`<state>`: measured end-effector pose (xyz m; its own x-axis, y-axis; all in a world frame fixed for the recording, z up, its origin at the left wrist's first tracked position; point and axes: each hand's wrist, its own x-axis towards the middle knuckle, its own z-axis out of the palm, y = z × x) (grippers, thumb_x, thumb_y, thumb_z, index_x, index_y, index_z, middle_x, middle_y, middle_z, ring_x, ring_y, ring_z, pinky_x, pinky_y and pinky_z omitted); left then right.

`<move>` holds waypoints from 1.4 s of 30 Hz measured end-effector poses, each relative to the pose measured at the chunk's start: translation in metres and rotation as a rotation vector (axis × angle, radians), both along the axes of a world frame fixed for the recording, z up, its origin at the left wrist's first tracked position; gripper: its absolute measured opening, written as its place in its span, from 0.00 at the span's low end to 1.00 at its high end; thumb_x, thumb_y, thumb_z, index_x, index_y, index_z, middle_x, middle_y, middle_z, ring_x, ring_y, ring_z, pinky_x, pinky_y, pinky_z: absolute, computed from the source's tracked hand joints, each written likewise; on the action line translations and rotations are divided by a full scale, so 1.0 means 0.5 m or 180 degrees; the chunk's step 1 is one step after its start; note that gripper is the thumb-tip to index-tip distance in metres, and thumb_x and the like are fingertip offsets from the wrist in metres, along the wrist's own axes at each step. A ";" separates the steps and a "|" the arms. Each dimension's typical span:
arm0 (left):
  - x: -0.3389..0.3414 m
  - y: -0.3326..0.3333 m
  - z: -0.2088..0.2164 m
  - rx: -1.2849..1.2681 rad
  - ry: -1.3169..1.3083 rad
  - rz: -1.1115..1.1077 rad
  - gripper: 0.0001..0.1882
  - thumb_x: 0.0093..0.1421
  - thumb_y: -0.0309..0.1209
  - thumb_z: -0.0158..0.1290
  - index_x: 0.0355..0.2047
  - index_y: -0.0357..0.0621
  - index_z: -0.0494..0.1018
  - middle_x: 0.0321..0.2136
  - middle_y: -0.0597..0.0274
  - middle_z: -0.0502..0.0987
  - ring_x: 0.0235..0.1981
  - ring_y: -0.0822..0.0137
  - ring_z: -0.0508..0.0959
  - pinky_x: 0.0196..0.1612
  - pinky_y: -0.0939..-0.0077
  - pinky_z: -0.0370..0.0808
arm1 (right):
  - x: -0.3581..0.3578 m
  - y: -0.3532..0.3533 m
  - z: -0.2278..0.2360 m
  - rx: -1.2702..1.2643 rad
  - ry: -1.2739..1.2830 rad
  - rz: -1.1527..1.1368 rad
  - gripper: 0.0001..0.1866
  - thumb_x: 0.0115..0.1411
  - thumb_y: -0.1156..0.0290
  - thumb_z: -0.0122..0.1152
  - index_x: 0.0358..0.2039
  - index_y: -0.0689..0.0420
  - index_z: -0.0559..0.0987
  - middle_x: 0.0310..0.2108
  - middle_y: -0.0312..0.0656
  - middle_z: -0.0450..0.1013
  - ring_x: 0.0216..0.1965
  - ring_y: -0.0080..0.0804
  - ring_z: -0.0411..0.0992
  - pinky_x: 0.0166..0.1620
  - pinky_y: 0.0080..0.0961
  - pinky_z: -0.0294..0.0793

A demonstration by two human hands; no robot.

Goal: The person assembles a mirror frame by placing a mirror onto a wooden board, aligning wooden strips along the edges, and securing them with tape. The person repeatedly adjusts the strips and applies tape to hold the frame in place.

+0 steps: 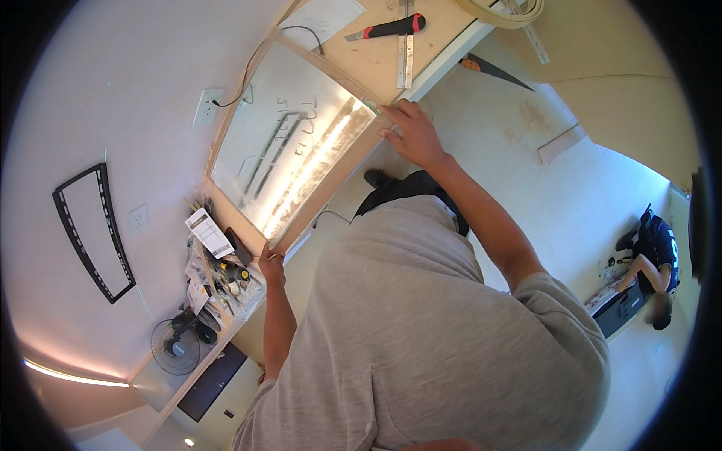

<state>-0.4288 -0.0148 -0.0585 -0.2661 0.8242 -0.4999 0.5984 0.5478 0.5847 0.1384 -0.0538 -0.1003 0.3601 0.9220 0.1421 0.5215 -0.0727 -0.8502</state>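
A rectangular glass panel (289,113) lies on the wood-edged bench, reflecting a bright strip of light, with dark handwritten marks across it. My right hand (412,135) grips it at its far right corner, fingers and thumb around the edge. At the opposite end of the panel's near edge, my left hand (272,264) has its fingers closed on the corner; its fingertips show only in part. Beyond my right hand, a black and red utility knife (387,28) rests across a metal ruler (406,60).
A cable runs from a wall socket (207,107) over the panel's far edge. Tools and packets clutter the bench at left, beside a fan (176,347). A handsaw (496,73) juts from under the bench. A black frame (94,233) hangs on the wall. Another person (656,259) crouches far right.
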 end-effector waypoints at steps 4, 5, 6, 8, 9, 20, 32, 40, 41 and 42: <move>0.008 0.001 0.004 -0.0061 0.0077 0.0045 0.38 0.55 0.10 0.57 0.67 0.36 0.66 0.33 0.66 0.75 0.32 0.73 0.76 0.35 0.81 0.73 | -0.012 0.005 0.009 -0.0229 -0.0164 -0.0018 0.26 0.57 0.67 0.66 0.57 0.57 0.76 0.48 0.44 0.69 0.50 0.46 0.68 0.55 0.41 0.72; 0.010 0.001 0.004 -0.0063 0.0109 0.0042 0.38 0.55 0.10 0.57 0.67 0.36 0.66 0.33 0.66 0.75 0.32 0.73 0.76 0.34 0.81 0.73 | -0.018 0.006 0.012 -0.0206 -0.0168 -0.0060 0.26 0.57 0.68 0.65 0.57 0.58 0.75 0.48 0.45 0.68 0.51 0.46 0.68 0.56 0.41 0.71; 0.011 0.001 0.005 -0.0128 0.0253 0.0035 0.38 0.55 0.10 0.57 0.68 0.37 0.66 0.33 0.66 0.75 0.32 0.73 0.76 0.34 0.81 0.73 | -0.023 0.006 0.014 -0.0184 -0.0173 -0.0099 0.26 0.57 0.68 0.64 0.57 0.60 0.75 0.49 0.47 0.68 0.52 0.47 0.67 0.56 0.42 0.71; 0.013 0.000 0.005 -0.0067 0.0217 0.0005 0.37 0.55 0.10 0.57 0.67 0.37 0.66 0.34 0.66 0.74 0.32 0.73 0.75 0.34 0.81 0.73 | -0.034 0.007 0.017 -0.0127 -0.0134 -0.0164 0.27 0.58 0.68 0.63 0.58 0.62 0.74 0.50 0.50 0.67 0.54 0.49 0.66 0.59 0.43 0.70; 0.013 0.000 0.005 -0.0110 0.0325 0.0009 0.37 0.55 0.10 0.57 0.67 0.37 0.66 0.34 0.66 0.74 0.32 0.73 0.75 0.34 0.81 0.73 | -0.040 0.009 0.017 -0.0098 -0.0120 -0.0199 0.27 0.58 0.68 0.62 0.58 0.63 0.73 0.51 0.51 0.66 0.55 0.50 0.66 0.60 0.43 0.69; 0.000 -0.017 0.001 0.0156 0.0005 -0.0163 0.34 0.55 0.11 0.58 0.64 0.38 0.70 0.40 0.63 0.72 0.33 0.74 0.73 0.35 0.83 0.74 | -0.098 0.040 -0.010 0.0021 0.0011 -0.0542 0.37 0.64 0.65 0.61 0.68 0.66 0.60 0.64 0.59 0.62 0.65 0.59 0.60 0.68 0.47 0.61; -0.022 -0.028 -0.032 0.0889 0.0605 -0.0899 0.32 0.47 0.23 0.67 0.55 0.40 0.77 0.41 0.46 0.78 0.41 0.50 0.78 0.47 0.57 0.75 | -0.093 0.033 -0.064 0.0357 -0.0407 -0.0046 0.30 0.71 0.62 0.54 0.68 0.64 0.63 0.69 0.58 0.59 0.70 0.58 0.55 0.70 0.49 0.53; 0.005 -0.034 0.008 0.1053 0.0340 -0.0611 0.36 0.45 0.19 0.67 0.58 0.41 0.73 0.43 0.47 0.73 0.44 0.49 0.77 0.50 0.62 0.76 | -0.076 0.039 -0.030 -0.0438 -0.1298 0.0294 0.30 0.74 0.58 0.48 0.68 0.66 0.63 0.70 0.63 0.55 0.70 0.59 0.54 0.70 0.47 0.54; 0.005 -0.037 0.009 0.1144 0.0232 -0.0546 0.36 0.45 0.18 0.67 0.59 0.41 0.73 0.44 0.47 0.73 0.45 0.48 0.77 0.51 0.62 0.76 | -0.071 0.039 -0.027 -0.0646 -0.1391 0.0253 0.30 0.74 0.58 0.48 0.68 0.66 0.63 0.70 0.63 0.54 0.71 0.59 0.54 0.70 0.47 0.54; 0.004 -0.036 0.008 0.1154 0.0137 -0.0493 0.37 0.46 0.18 0.66 0.59 0.42 0.72 0.45 0.47 0.72 0.46 0.48 0.76 0.51 0.61 0.75 | -0.064 0.046 -0.027 -0.0663 -0.1480 0.0344 0.30 0.74 0.58 0.47 0.68 0.66 0.64 0.69 0.62 0.56 0.70 0.59 0.55 0.70 0.45 0.55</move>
<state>-0.4270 -0.0329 -0.0546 -0.1392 0.9772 -0.1602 0.6858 0.2119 0.6962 0.1063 -0.0310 -0.1136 0.2039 0.9762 0.0739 0.8545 -0.1406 -0.5001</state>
